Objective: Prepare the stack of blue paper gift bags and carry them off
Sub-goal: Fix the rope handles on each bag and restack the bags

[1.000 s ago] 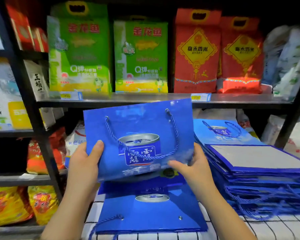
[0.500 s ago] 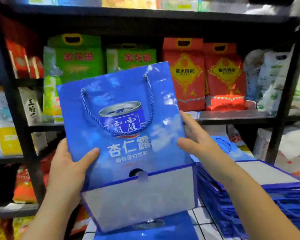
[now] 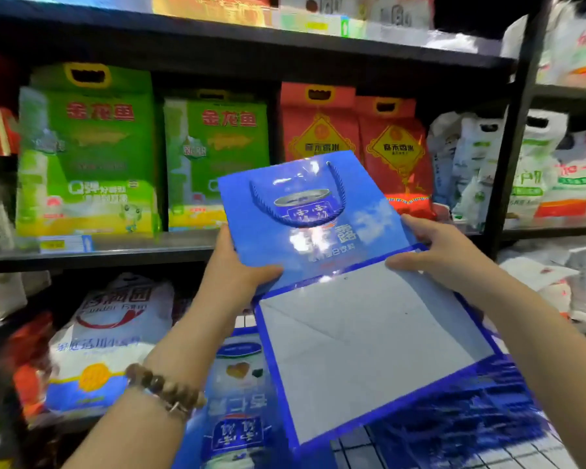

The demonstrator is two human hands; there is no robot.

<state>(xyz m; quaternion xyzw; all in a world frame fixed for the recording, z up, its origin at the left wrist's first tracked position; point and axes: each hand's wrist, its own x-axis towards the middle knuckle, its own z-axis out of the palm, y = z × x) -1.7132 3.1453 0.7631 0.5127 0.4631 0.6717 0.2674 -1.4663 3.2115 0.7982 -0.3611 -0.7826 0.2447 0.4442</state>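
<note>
Black metal shelving (image 3: pixel 132 247) fills the shop wall beyond your fingers, its boards packed with sacks of rice. Below your wrists a white wire grid (image 3: pixel 538 458) serves as the work surface. You hold one blue paper gift bag (image 3: pixel 318 228) folded flat and raised off the grid, printed face toward you and tilted. Its one visible rope handle (image 3: pixel 339 184) loops over the can picture, and its grey base panel (image 3: pixel 369 343) is folded out nearest you. Your left hand (image 3: pixel 237 269) pinches the bag's left edge, with the thumb pressed on the printed face and the fingers hidden behind. Your right hand (image 3: pixel 444 252) grips the right edge at the fold, with the thumb lying on the grey panel and the fingers curled round the side. Under your right forearm lies one stack of blue bags (image 3: pixel 471 411), too blurred to count its layers. Under your left wrist lies one more loose bag (image 3: pixel 239 401), flat and face up. Just past your left fingers, on the shelf, stand two green sacks (image 3: pixel 88 147) (image 3: pixel 217 157). Past the held bag's top edge stand two red sacks (image 3: pixel 318 130) (image 3: pixel 396 143), partly hidden. One white sack (image 3: pixel 115 333) sits on the lower board beside your left forearm. One bead bracelet (image 3: pixel 163 387) circles your left wrist.
</note>
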